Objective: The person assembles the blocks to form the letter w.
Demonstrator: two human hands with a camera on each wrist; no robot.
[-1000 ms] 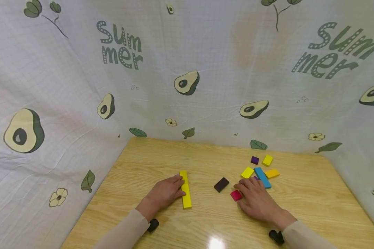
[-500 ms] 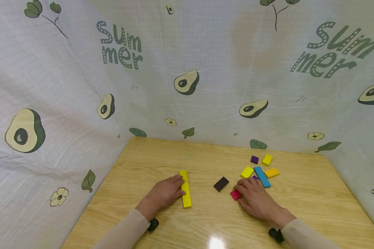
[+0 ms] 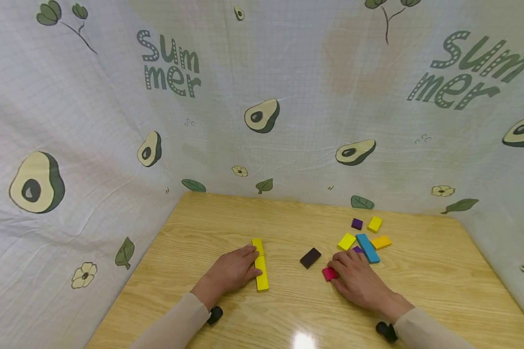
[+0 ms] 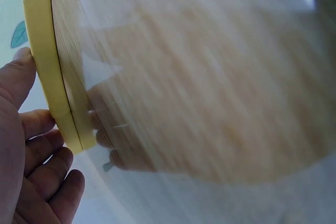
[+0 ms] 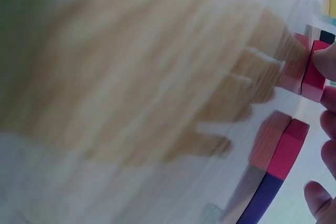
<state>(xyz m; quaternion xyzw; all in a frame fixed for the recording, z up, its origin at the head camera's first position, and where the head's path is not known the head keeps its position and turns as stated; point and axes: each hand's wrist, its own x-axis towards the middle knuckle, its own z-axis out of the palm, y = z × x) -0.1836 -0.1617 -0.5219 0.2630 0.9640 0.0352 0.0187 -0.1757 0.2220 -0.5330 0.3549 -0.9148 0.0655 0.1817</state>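
Note:
My left hand rests against two yellow blocks laid end to end on the table. In the left wrist view, its thumb and index fingertip touch the side of the longer yellow block and the joint with the shorter one; the other fingers are loosely bent. My right hand pinches a small red block between thumb and index finger. Below it, the right wrist view shows a second red block end to end with a purple block, near the other fingers; the head view hides that red block.
A dark brown block lies between the hands. Past the right hand are a blue block, an orange block, a yellow block, another yellow block and a small purple block. Printed cloth hangs behind the table.
The red block in the right hand has turned slightly and shifted a little to the left. The left hand and its yellow blocks stay practically still.

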